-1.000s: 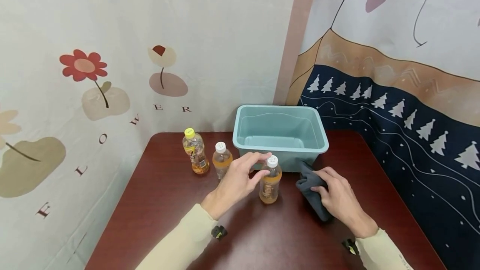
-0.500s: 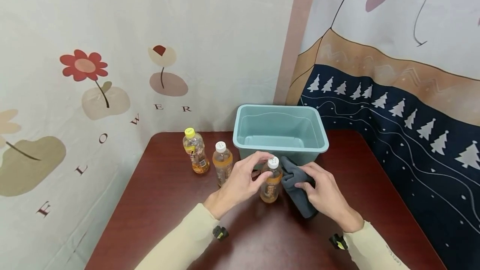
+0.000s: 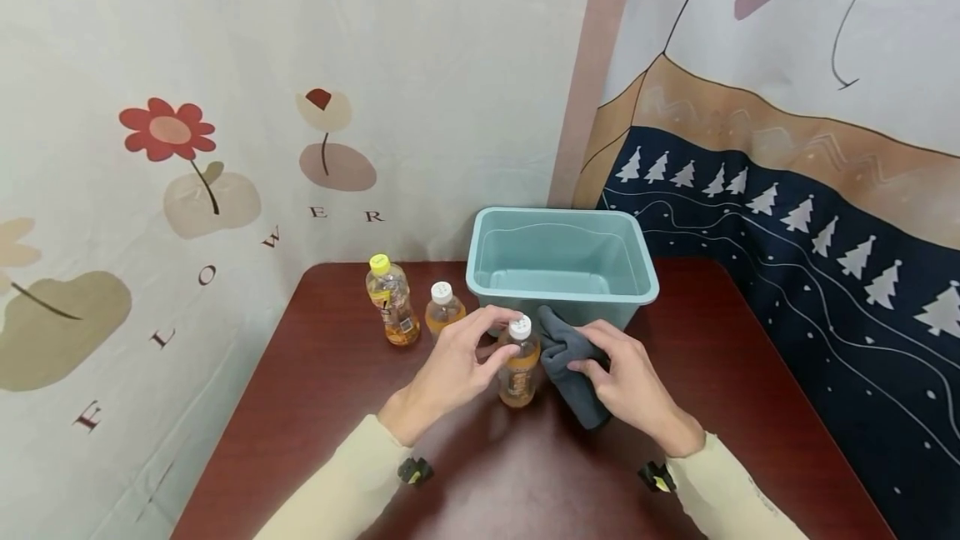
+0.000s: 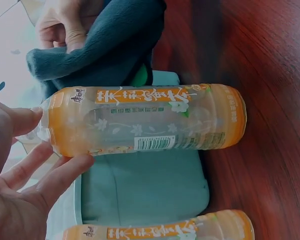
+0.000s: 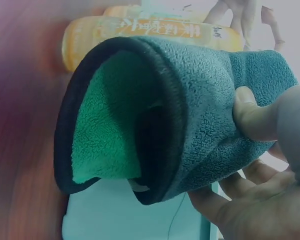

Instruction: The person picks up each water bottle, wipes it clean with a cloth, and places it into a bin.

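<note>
My left hand (image 3: 452,363) grips a clear drink bottle (image 3: 519,375) with an orange label round its neck, just below the white cap. In the left wrist view the thumb and fingers close round the top of that bottle (image 4: 145,120). My right hand (image 3: 633,382) pinches a folded dark grey cloth (image 3: 572,373) right beside the bottle. The right wrist view shows the folded cloth (image 5: 205,90) with a black edge and a green inner side. Whether cloth and bottle touch is hard to tell.
Behind the hands stands a light blue plastic bin (image 3: 562,294). To the left are a white-capped bottle (image 3: 442,307), partly hidden by my left hand, and a yellow-capped bottle (image 3: 393,302). All stand on a dark red table (image 3: 315,407) against a printed wall cloth.
My right hand has carried the cloth leftward to the bottle's side. My left hand has shifted slightly left with the bottle, and now covers more of the white-capped bottle behind it.
</note>
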`<state>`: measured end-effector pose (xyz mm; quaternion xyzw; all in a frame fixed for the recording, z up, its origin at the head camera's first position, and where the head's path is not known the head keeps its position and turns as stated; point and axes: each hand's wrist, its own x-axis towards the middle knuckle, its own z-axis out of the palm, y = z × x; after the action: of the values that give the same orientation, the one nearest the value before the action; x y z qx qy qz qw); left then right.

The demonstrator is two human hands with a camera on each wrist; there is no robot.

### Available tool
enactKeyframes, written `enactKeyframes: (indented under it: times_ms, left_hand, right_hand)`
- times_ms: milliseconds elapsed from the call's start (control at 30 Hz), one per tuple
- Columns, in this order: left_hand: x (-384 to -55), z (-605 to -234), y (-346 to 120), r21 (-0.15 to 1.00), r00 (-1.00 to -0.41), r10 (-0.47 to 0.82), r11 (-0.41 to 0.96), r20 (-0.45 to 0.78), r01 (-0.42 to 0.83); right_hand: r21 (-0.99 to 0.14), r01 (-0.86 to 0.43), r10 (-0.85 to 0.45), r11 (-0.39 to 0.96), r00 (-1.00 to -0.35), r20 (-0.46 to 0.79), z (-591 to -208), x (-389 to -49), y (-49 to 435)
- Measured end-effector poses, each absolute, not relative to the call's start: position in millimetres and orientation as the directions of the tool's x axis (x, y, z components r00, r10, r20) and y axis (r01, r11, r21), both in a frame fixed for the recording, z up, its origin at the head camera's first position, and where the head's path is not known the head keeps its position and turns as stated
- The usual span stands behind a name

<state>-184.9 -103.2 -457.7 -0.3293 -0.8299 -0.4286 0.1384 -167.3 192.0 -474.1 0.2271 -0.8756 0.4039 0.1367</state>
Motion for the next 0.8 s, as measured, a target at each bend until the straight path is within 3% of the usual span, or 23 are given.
enactKeyframes:
  times_ms: [333,533,800]
  left_hand:
    - [-186.0,-458.6,-107.4,0.594,-0.730,0.452,0.427,0.512,0.682]
    - [-184.3,-459.8,-106.9,0.584,-0.724,0.454,0.430,0.519,0.689]
    - [-183.8,-458.7,-107.5,0.564,-0.713,0.463,0.436,0.527,0.701]
  right_hand:
    - [-0.687,-0.526,-0.291,0.502,-0.851,0.438,-465.0,-173.9,171.3]
    - [-0.761,-0.522,-0.366,0.386,-0.844,0.393,-470.5,-174.0,164.0]
    - [-0.715,-0.592,-0.434,0.372,-0.792,0.430,-480.6,-179.4,156.3]
